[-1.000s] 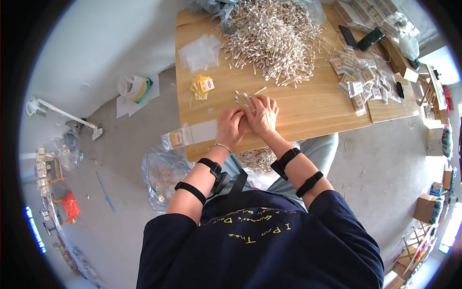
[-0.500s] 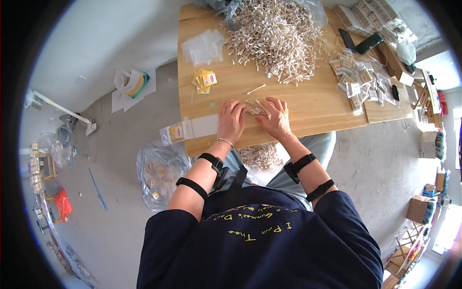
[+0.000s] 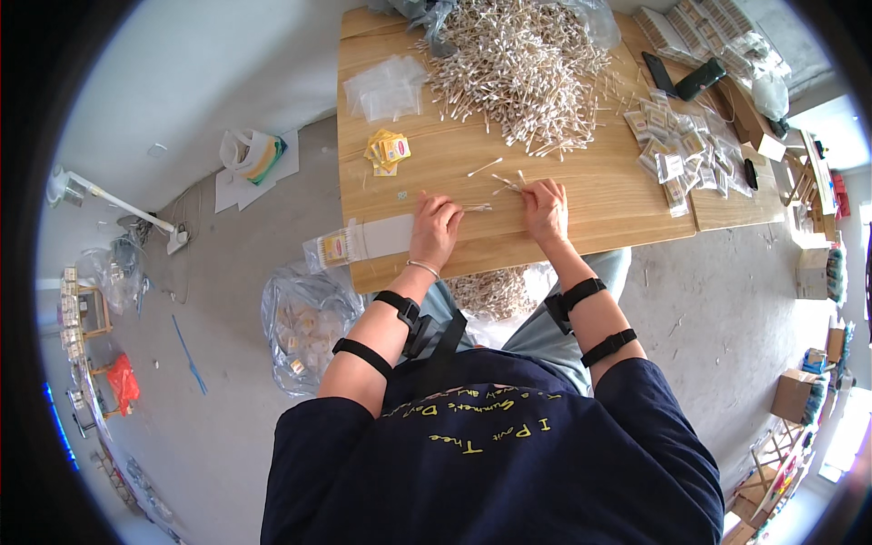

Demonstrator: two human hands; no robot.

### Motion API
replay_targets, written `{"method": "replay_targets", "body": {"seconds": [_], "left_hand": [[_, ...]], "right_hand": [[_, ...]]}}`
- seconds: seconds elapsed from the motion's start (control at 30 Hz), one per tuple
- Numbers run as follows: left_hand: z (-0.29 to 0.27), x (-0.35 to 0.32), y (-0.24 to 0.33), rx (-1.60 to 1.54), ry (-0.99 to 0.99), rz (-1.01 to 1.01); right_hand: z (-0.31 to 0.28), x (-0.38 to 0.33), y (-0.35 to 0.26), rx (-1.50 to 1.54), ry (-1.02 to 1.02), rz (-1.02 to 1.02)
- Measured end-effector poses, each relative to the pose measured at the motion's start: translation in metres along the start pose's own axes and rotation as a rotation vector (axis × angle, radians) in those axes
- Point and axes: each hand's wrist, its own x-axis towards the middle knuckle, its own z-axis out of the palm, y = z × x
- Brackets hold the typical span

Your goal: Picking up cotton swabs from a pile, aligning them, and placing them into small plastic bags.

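My left hand (image 3: 436, 227) rests at the table's near edge, fingers closed on a few cotton swabs (image 3: 478, 208) whose tips point right. Across from it, my right hand (image 3: 547, 211) is pinched around a few more swabs (image 3: 509, 184), which fan out to the left. One loose swab (image 3: 485, 167) lies just beyond, between the hands. Left of my left hand are a white strip (image 3: 386, 236) and a clear bag of swabs with a yellow card (image 3: 333, 247). A big heap of cotton swabs (image 3: 518, 68) covers the table's far middle.
Yellow cards (image 3: 389, 148) and flat clear bags (image 3: 385, 89) lie at the table's left. Filled small bags (image 3: 677, 150), a phone (image 3: 658, 73) and a dark case (image 3: 700, 80) are at the right. More swabs (image 3: 495, 292) sit in my lap; a plastic sack (image 3: 309, 331) stands on the floor.
My right hand has moved right, away from my left, carrying some swabs. The bunch between the hands is now split. My left hand has stayed nearly in place.
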Motion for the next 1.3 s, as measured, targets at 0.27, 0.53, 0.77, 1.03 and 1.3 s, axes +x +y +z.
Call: {"method": "replay_targets", "body": {"seconds": [0.27,0.53,0.77,1.03,1.3], "left_hand": [[-0.001,-0.001,0.000,-0.086,-0.095,0.096],[-0.005,0.002,0.012,0.055,0.020,-0.089],[-0.002,0.006,0.011,0.184,-0.052,-0.025],[0.001,0.001,0.001,0.105,-0.109,-0.043],[-0.004,0.005,0.007,0.102,0.043,-0.023]], "right_hand": [[0.028,0.007,-0.028,0.051,-0.099,-0.016],[0.033,0.021,-0.040,0.104,-0.189,-0.046],[0.042,0.041,-0.039,-0.037,-0.304,-0.004],[0.034,0.035,-0.043,0.008,-0.542,-0.076],[0.027,0.003,-0.056,0.019,-0.330,-0.146]]}}
